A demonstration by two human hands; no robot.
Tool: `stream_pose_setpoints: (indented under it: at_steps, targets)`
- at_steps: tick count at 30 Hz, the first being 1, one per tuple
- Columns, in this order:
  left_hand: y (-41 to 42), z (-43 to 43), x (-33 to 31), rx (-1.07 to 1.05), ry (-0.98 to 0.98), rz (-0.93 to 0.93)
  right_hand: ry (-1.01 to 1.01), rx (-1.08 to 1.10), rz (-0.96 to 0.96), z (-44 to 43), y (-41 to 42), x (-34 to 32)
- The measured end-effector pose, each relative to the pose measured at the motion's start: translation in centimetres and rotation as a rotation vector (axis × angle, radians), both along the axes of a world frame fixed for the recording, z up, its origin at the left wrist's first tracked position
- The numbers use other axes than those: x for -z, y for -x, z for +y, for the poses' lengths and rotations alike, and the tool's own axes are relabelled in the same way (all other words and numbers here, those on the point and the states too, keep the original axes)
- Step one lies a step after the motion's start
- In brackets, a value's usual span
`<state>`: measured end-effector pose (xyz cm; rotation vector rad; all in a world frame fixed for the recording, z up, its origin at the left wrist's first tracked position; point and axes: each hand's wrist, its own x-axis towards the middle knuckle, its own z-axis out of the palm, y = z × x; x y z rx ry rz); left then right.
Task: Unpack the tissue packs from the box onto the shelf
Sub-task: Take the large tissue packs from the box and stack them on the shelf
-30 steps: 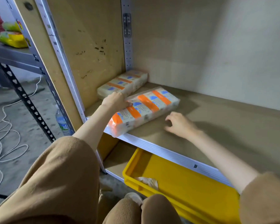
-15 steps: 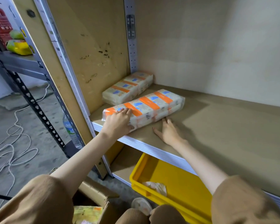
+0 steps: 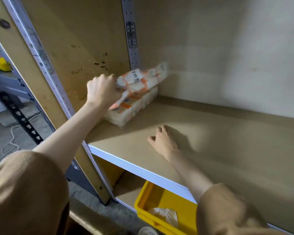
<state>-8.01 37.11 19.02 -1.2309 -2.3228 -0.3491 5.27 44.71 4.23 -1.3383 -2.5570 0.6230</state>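
The brown shelf [image 3: 210, 141] board runs from the middle of the view out toward four o'clock, closed at ten o'clock by a stained side panel [image 3: 78, 39] and backed by a pale wall at one o'clock. Below it, at six o'clock, a yellow bin [image 3: 165, 195] sits on the lower level with a crumpled white wad [image 3: 165, 215] inside. In the shelf's far left corner, about eleven o'clock from the centre, the lower tissue pack [image 3: 131, 107] lies flat against the side panel. Over it the upper tissue pack [image 3: 143, 78], motion-blurred, is tilted with its far end raised toward the back wall; whether it touches the one beneath cannot be told. The left hand [image 3: 103, 89] has its fingers clamped round that upper pack's near end. The right hand [image 3: 164, 140], at five o'clock just past the centre, holds nothing, with its fingers loosely curled and their tips on the bare board. A white cable [image 3: 10, 143] trails on the floor at eight o'clock.
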Motion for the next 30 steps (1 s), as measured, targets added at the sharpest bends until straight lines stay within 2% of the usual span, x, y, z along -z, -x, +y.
stream_pose_setpoints:
  at_steps: [4,10,14,19,30]
  targets:
    - [1.6,2.9,1.8,-0.07,0.086,-0.007,-0.019,-0.003,0.024,0.6,0.1,0.8]
    - [3.7,5.8,5.9,-0.058,0.204,-0.059,-0.062,-0.051,-0.026,1.3,0.5,1.4]
    - [4.9,7.2,6.5,0.008,0.228,-0.081,-0.088,-0.051,-0.037,1.5,0.6,1.7]
    - [5.2,7.1,6.2,-0.007,0.316,-0.115,-0.102,-0.036,-0.022,1.5,0.5,1.7]
    - [4.1,5.0,6.2,0.06,0.183,-0.089,-0.101,-0.017,0.015,1.1,0.4,1.4]
